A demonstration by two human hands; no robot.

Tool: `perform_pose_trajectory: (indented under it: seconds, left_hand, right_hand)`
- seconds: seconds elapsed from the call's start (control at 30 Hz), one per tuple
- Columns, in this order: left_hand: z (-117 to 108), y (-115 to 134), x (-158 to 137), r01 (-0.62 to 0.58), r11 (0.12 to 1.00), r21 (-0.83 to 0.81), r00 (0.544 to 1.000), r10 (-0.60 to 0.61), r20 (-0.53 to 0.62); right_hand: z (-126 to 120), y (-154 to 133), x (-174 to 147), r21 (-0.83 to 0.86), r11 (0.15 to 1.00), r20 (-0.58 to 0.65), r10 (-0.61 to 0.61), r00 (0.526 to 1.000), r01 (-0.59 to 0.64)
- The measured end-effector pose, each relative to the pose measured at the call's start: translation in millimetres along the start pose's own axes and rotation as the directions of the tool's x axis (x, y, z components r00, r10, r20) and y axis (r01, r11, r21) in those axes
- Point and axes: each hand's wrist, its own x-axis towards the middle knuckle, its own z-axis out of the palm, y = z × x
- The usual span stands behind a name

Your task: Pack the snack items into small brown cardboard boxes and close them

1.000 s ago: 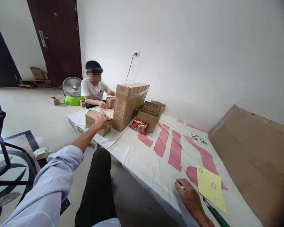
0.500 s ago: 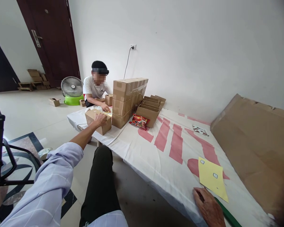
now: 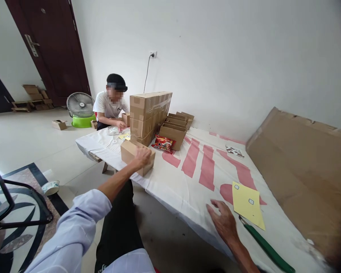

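My left hand (image 3: 142, 157) grips the top of a small brown cardboard box (image 3: 130, 151) close to the table's near edge; the fingers curl over its far side and are partly hidden. On the right, my right hand (image 3: 222, 218) hovers over or rests on the white cloth, fingers apart and nothing in them. Just beside it lies a yellow sheet (image 3: 247, 204) with small printed stickers. A tool with a green handle (image 3: 268, 246) and a metal tip lies below that sheet, right of my right wrist.
Stacked taped cartons (image 3: 143, 113) stand beyond the box, with several open boxes (image 3: 174, 131) and a red snack packet (image 3: 163, 144) beside them. A co-worker (image 3: 110, 102) sits at the far end. A large cardboard sheet (image 3: 298, 170) leans at the right. A fan (image 3: 81, 105) stands on the floor.
My left hand has brought the box right and nearer, away from the co-worker's end. My right hand has moved left and forward off the green handle, its fingers spreading.
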Motion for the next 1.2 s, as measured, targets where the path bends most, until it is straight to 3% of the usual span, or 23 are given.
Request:
perform_pose_trajectory:
  seconds: [0.13, 0.2, 0.3, 0.37, 0.43, 0.53, 0.67, 0.8, 0.87, 1.07, 1.2]
  left_hand:
    - [17, 90, -14, -0.154, 0.984, -0.089, 0.988, 0.150, -0.046]
    - [17, 109, -17, -0.234, 0.963, -0.129, 0.971, 0.226, -0.080]
    - [4, 86, -9, -0.251, 0.941, -0.227, 0.954, 0.200, -0.225]
    - [-5, 47, 4, -0.089, 0.938, -0.335, 0.954, -0.016, -0.298]
    - [-9, 8, 15, 0.048, 0.873, -0.485, 0.956, -0.181, -0.230]
    - [2, -25, 14, 0.053, 0.778, -0.627, 0.989, -0.128, -0.075]
    - [29, -24, -17, -0.029, 0.716, -0.698, 0.997, -0.025, -0.067]
    - [47, -19, -55, -0.071, 0.431, -0.900, 0.993, 0.114, -0.024]
    - [49, -18, -69, -0.068, 0.346, -0.936, 0.983, 0.183, -0.004]
    - [47, -6, -81, -0.212, 0.469, -0.857, 0.946, 0.317, -0.060]
    - [50, 1, -83, -0.232, 0.489, -0.841, 0.932, 0.360, -0.049]
  right_hand:
    - [38, -63, 20, 0.217, 0.976, 0.097, -0.018, 0.995, -0.004]
    - [52, -86, 27, 0.305, 0.952, 0.153, -0.059, 0.987, 0.010]
    - [67, -104, 34, 0.379, 0.925, 0.202, -0.085, 0.976, 0.002]
    - [74, -108, 38, 0.412, 0.911, 0.213, -0.081, 0.974, -0.014]
    - [81, -112, 40, 0.438, 0.899, 0.213, -0.074, 0.974, -0.027]
    - [88, -119, 42, 0.467, 0.883, 0.204, -0.066, 0.977, -0.037]
    - [78, -125, 42, 0.496, 0.868, 0.175, -0.065, 0.982, -0.031]
    - [44, -116, 38, 0.440, 0.898, 0.098, -0.061, 0.993, 0.011]
    - [25, -110, 36, 0.395, 0.917, 0.052, -0.092, 0.994, 0.065]
    - [-9, -102, 21, 0.294, 0.924, -0.076, -0.230, 0.970, 0.242]
    - [-17, -99, -1, 0.186, 0.936, -0.104, -0.285, 0.953, 0.300]
